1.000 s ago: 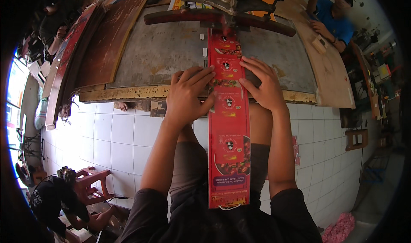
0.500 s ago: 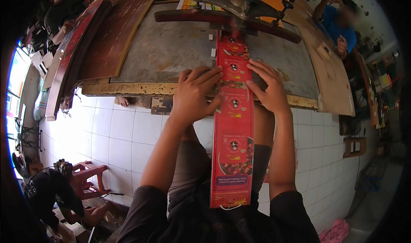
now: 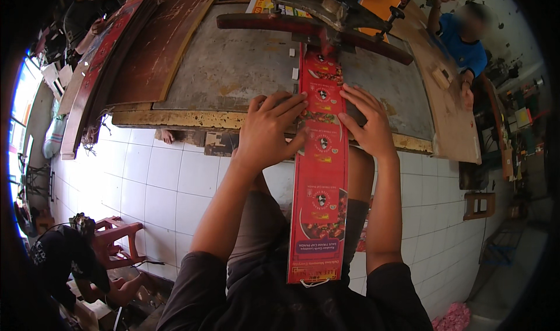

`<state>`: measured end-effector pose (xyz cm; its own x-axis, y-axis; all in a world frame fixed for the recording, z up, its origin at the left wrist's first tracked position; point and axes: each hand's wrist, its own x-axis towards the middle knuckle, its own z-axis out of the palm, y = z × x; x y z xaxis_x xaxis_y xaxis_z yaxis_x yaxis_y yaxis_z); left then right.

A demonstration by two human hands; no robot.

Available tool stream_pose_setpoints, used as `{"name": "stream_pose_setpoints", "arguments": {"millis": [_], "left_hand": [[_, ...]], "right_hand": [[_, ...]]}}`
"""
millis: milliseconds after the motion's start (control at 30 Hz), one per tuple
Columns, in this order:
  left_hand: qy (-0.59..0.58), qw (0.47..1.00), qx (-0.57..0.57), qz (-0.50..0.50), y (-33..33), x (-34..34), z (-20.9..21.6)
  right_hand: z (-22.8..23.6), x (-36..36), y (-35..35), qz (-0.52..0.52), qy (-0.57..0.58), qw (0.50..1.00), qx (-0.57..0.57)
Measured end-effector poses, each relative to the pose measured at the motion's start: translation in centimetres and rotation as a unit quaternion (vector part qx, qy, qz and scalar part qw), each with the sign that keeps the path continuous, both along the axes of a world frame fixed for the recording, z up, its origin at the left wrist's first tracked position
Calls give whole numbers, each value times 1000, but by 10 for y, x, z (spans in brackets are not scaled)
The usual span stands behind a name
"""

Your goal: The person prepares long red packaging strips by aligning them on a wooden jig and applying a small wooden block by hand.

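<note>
Left hand [image 3: 269, 134]: palm down, fingers spread, flat on the left edge of the long red printed cardboard strip [image 3: 319, 173].
Right hand [image 3: 366, 124]: flat on the strip's right edge, fingers pointing up toward the press.
Strip: running from the lap up across the worn grey metal worktable [image 3: 233, 68], far end under the dark red press bar [image 3: 274, 23].
Press: grey metal lever mechanism [image 3: 332, 4] atop the bar.
Left of table: brown wooden boards [image 3: 157, 45] leaning.
Floor: white square tiles [image 3: 157, 185].
Upper right: person in a blue shirt [image 3: 466, 45] at a wooden bench.
Lower left: person in dark clothes [image 3: 64, 258] beside a red plastic stool [image 3: 116, 235].
</note>
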<state>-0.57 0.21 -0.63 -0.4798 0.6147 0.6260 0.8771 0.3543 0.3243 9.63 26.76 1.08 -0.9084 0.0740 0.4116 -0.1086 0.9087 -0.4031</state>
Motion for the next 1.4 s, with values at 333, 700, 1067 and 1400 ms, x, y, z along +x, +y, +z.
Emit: {"name": "stream_pose_setpoints", "arguments": {"millis": [333, 700, 1067, 1400], "left_hand": [[-13, 1000, -14, -1, 0, 0, 0], [-6, 1000, -18, 2, 1, 2, 3], [9, 999, -35, 5, 1, 7, 2], [24, 996, -82, 34, -22, 28, -28]], "right_hand": [[0, 0, 1, -1, 2, 1000, 0], [-3, 2, 2, 2, 12, 1000, -4], [-6, 4, 4, -7, 13, 1000, -1], [0, 12, 28, 54, 13, 991, -121]]}}
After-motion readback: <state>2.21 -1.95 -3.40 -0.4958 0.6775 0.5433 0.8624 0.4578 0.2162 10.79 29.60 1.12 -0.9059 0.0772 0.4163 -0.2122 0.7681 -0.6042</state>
